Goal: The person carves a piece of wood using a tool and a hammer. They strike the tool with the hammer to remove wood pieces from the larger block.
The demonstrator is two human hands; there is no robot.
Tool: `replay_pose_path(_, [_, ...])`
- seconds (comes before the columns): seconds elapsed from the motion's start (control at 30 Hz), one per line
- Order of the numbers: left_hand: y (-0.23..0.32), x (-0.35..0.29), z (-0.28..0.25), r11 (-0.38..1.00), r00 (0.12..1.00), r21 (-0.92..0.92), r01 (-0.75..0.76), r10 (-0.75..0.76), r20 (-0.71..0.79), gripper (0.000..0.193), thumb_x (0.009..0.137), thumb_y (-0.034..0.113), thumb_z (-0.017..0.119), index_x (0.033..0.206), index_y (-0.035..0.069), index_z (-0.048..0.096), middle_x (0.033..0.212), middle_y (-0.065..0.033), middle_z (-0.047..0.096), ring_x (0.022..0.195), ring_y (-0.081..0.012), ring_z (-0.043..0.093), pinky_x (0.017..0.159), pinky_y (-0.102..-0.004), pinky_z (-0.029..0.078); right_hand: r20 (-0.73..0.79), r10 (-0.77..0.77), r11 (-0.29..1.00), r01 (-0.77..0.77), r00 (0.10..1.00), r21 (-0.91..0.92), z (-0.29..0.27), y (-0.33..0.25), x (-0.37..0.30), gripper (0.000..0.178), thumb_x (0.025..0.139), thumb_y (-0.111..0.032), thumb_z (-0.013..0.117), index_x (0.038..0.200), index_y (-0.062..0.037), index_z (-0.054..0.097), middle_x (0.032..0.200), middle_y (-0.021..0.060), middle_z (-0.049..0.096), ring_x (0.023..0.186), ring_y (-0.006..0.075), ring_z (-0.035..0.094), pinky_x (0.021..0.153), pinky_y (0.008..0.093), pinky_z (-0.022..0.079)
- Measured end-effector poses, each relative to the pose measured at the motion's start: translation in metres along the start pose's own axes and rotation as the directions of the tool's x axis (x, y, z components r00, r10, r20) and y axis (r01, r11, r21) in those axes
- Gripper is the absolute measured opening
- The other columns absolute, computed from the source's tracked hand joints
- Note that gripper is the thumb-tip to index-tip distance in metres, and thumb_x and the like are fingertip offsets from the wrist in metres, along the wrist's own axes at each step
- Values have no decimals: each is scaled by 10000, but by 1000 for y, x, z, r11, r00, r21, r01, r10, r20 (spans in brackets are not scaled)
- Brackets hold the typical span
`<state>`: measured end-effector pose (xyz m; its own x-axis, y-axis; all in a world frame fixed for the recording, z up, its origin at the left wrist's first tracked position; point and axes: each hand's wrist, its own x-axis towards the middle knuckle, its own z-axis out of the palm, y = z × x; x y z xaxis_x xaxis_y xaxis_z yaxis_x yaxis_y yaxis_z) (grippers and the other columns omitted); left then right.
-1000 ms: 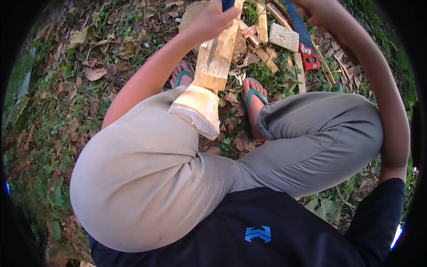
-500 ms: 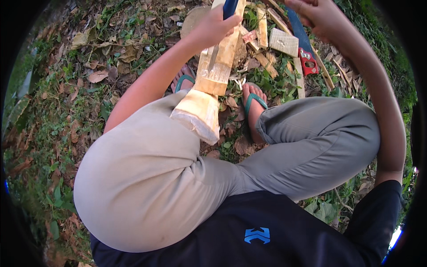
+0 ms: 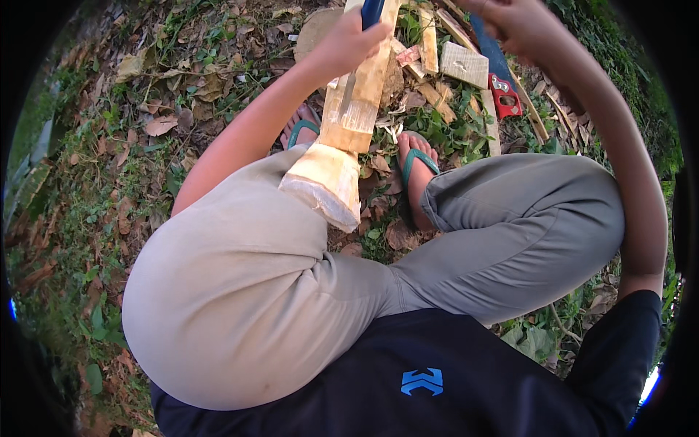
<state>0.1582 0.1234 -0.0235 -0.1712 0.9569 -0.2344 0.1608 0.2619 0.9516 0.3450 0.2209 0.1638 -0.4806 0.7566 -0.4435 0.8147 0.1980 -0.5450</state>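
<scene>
My left hand is closed around a chisel with a blue handle. Its metal blade slants down onto a long pale piece of wood, meeting the rough, cut surface there. The near part of this wood widens into a block-like end beside my left knee. At the top edge, to the right of the chisel, my right hand is raised with its fingers curled. The upper edge cuts that hand off and it is slightly blurred, so what it grips does not show.
A saw with a red handle and dark blade lies at the right, by a square wood block and several offcuts. My feet in green flip-flops flank the wood. Dry leaves and low weeds cover the ground.
My right hand has shifted slightly up and to the left. My left hand and the chisel stay nearly in place on the wood.
</scene>
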Motion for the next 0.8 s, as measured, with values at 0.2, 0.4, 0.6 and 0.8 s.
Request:
replay_pose_path(0.2, [-22,10,0,957,967,-226,-181,216,137,225,981,221,615,959,73,446,673,42,430,541,-51,421,504,-244,364,-122,-30,987,49,992,154,2,6,6,270,1012,-290,574,1062,-65,714,593,-27,513,481,53,454,408,248,360])
replay_pose_path(0.4, [-13,0,0,958,982,-252,-135,164,99,221,969,188,639,994,74,452,708,33,434,551,-52,420,523,-247,369,-143,-18,984,43,990,172,-3,-4,5,296,1028,-304,547,1024,-45,690,601,-29,508,468,47,450,415,237,365])
replay_pose_path(0.6, [12,-19,-5,873,983,-484,-62,139,124,179,918,91,621,977,90,451,689,35,426,512,-46,383,519,-245,342,-207,-61,986,91,976,141,-16,-1,0,292,1027,-297,549,998,-43,688,646,-48,506,476,41,441,421,233,362])
replay_pose_path(0.8, [26,-36,-17,801,904,-599,22,239,354,94,901,102,548,913,83,457,615,30,397,461,-57,341,479,-246,294,-132,-165,981,177,977,81,-21,9,10,283,1018,-291,564,945,-46,683,636,-53,507,499,41,441,448,247,357])
